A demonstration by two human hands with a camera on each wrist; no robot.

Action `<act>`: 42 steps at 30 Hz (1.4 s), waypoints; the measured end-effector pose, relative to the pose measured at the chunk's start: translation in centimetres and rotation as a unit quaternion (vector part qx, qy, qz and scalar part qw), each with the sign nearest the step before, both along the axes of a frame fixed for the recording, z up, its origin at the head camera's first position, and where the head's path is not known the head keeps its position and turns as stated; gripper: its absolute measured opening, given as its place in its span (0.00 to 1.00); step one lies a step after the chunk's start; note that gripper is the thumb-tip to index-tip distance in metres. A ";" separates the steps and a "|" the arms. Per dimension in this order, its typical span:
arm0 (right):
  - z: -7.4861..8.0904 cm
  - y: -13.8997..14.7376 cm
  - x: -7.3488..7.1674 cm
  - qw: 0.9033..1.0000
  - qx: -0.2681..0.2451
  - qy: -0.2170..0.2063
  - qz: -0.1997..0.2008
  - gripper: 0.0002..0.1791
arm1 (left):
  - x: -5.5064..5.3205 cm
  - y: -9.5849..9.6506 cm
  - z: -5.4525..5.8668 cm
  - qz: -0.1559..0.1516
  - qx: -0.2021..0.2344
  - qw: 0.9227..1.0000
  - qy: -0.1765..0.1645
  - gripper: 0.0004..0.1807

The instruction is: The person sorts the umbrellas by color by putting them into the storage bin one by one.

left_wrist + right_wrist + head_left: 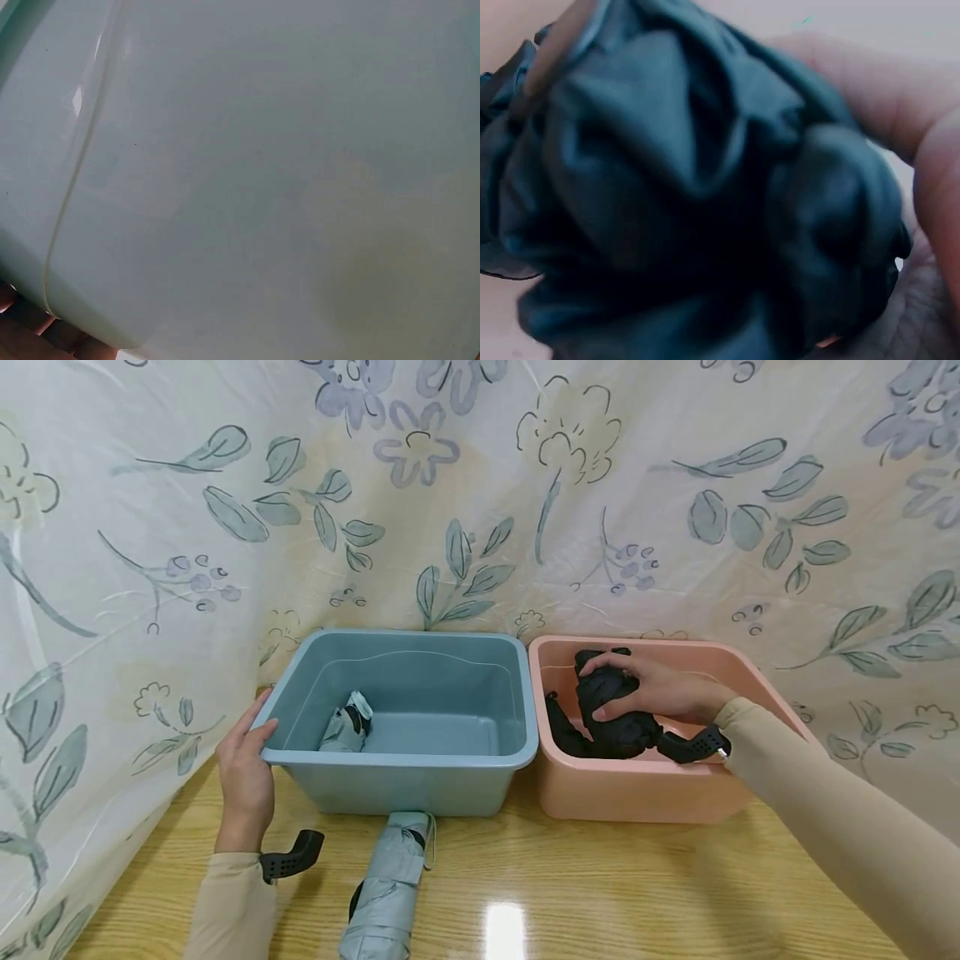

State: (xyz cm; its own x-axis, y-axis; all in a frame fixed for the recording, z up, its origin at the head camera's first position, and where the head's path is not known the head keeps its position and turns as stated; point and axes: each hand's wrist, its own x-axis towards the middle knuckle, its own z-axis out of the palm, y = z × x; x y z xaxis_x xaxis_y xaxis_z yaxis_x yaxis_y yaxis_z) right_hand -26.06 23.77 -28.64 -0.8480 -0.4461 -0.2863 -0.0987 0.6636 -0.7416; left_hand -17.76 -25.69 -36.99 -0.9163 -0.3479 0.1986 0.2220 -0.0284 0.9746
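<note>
Inside the pink bin, my right grip pinches a black bundle — my left grip clasps the blue bin, a grey bundle lying in it.

Blue bin, pink bin, black fabric bundle, pale-blue umbrella, yellow wood-grain tabletop, floral whitish backdrop
</note>
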 end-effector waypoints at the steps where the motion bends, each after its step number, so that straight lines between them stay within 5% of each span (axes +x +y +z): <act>1: -0.1 0.0 -0.2 1.000 0.008 0.002 0.002 0.40 | 0.0 0.0 0.0 0.001 -0.002 1.000 0.000 0.27; 9: -1.5 0.0 -1.8 0.997 0.058 0.037 0.038 0.40 | -0.1 0.2 0.0 0.003 0.001 1.000 0.000 0.27; 16: -2.8 -0.5 -2.7 0.998 0.004 -0.061 0.027 0.40 | -0.1 0.3 0.1 0.001 0.002 1.000 -0.005 0.27; 36: -3.7 -0.1 -3.3 0.989 0.009 -0.149 0.010 0.42 | 0.1 0.4 0.2 0.001 0.011 1.000 -0.003 0.27; 42: -3.8 0.0 -3.1 0.990 0.076 -0.111 0.036 0.41 | 0.1 0.5 0.2 0.004 0.005 1.000 -0.005 0.27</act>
